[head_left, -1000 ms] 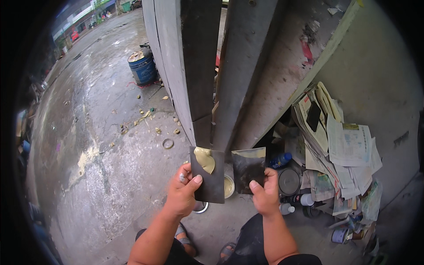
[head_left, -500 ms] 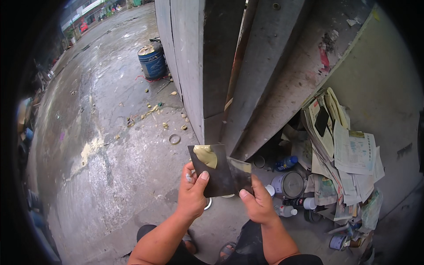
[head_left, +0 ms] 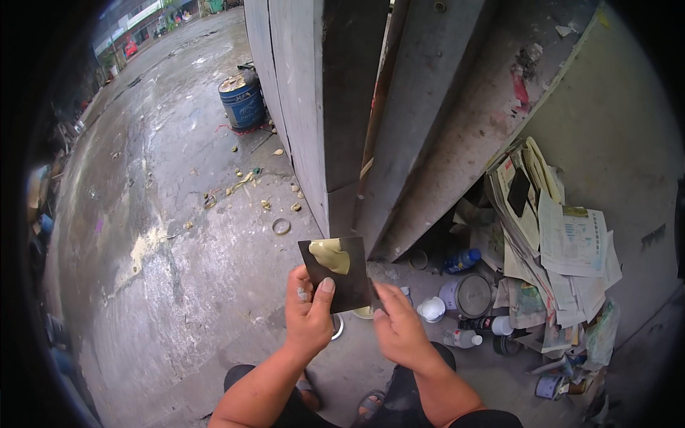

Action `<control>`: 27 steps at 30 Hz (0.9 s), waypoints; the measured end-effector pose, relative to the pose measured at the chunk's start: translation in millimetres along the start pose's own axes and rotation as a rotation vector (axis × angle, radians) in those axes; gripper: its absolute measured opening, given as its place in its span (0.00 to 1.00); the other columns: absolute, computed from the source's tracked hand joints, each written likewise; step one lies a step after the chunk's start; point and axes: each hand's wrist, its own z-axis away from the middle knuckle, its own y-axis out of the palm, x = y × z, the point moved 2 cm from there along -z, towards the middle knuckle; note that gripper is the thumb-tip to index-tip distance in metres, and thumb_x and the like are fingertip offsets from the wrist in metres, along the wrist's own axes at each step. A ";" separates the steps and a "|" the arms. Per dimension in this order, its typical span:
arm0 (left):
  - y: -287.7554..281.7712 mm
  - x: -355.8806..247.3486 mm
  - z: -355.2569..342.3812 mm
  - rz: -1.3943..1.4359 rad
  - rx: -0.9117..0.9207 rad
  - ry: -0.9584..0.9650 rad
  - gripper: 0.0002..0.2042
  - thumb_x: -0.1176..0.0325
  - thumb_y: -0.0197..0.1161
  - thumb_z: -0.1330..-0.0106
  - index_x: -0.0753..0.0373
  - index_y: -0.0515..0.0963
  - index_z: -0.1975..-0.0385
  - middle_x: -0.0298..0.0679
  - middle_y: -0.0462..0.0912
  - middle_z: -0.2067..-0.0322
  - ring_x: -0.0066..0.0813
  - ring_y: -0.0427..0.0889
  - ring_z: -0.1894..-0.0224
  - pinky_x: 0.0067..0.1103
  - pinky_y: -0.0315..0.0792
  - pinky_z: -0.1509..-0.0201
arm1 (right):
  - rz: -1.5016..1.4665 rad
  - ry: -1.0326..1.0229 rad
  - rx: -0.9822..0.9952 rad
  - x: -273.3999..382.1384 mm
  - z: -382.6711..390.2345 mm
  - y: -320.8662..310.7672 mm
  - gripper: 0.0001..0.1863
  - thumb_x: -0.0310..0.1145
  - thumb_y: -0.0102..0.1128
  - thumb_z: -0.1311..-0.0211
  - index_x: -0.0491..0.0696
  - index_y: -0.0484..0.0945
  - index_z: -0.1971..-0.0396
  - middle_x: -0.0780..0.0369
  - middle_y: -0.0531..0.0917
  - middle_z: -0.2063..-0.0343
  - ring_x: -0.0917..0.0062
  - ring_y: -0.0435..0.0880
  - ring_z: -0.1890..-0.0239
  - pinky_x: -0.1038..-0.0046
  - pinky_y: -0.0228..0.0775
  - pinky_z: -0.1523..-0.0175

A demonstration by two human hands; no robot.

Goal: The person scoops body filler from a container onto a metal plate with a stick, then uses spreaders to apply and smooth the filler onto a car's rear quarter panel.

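My left hand (head_left: 307, 317) grips a flat dark rectangular plate (head_left: 349, 289), thumb on its upper face. A lump of yellow-beige putty-like paste (head_left: 330, 255) is spread near the plate's far edge. Beside the plate's right edge, my right hand (head_left: 404, 332) is closed on a thin dark putty scraper (head_left: 376, 296), turned nearly edge-on, so little of its blade shows. I cannot tell whether it touches the plate. Part of a round container rim (head_left: 363, 312) shows below the plate, its contents mostly hidden.
A grey metal panel (head_left: 303, 93) rises just ahead. Farther left stands a blue drum (head_left: 242, 108), with a ring (head_left: 281, 226) and paste scraps nearer me. At right are newspapers (head_left: 574, 242), a paint can (head_left: 472, 295), a white cup (head_left: 431, 309) and bottles, including a blue one (head_left: 464, 261).
My right hand has moved left and slightly nearer me, turning the scraper from face-up to nearly edge-on. The plate has shifted slightly left. The white cup now shows more fully.
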 end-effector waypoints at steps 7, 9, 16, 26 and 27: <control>-7.0 5.1 -5.9 0.043 -0.072 -0.016 0.14 0.74 0.51 0.29 0.66 0.63 0.45 0.40 0.74 0.50 0.24 0.73 0.47 0.23 0.65 0.40 | 0.123 -0.083 -0.005 -10.8 -3.2 12.1 0.24 0.16 0.45 0.43 0.40 0.71 0.44 0.52 0.71 0.45 0.60 0.72 0.42 0.69 0.63 0.38; -9.9 1.2 -8.1 0.135 -0.076 -0.085 0.16 0.73 0.54 0.30 0.64 0.63 0.45 0.39 0.74 0.50 0.25 0.73 0.48 0.24 0.65 0.41 | 0.265 -0.076 0.034 -38.6 3.7 17.3 0.25 0.15 0.45 0.45 0.41 0.72 0.45 0.52 0.74 0.47 0.58 0.74 0.43 0.68 0.64 0.39; -19.9 2.6 -12.6 0.472 -0.045 -0.553 0.17 0.72 0.55 0.33 0.60 0.64 0.45 0.40 0.77 0.53 0.29 0.75 0.48 0.31 0.70 0.41 | -0.863 0.108 -0.038 -61.7 -3.7 -16.3 0.23 0.23 0.53 0.40 0.41 0.65 0.43 0.58 0.78 0.51 0.78 0.77 0.49 0.75 0.67 0.43; -11.6 1.4 -2.0 0.501 0.059 -0.547 0.21 0.71 0.60 0.35 0.61 0.62 0.44 0.39 0.78 0.53 0.28 0.78 0.52 0.30 0.71 0.41 | -0.711 0.270 0.008 -88.5 -27.9 -13.0 0.17 0.27 0.55 0.32 0.39 0.67 0.47 0.59 0.81 0.55 0.81 0.78 0.53 0.76 0.70 0.46; -13.5 0.3 -2.7 0.489 0.045 -0.536 0.21 0.71 0.60 0.35 0.61 0.63 0.44 0.39 0.78 0.53 0.28 0.78 0.51 0.29 0.70 0.41 | -0.690 0.299 -0.042 -91.1 -30.5 -13.1 0.17 0.25 0.55 0.33 0.39 0.67 0.46 0.59 0.81 0.56 0.80 0.79 0.54 0.77 0.71 0.46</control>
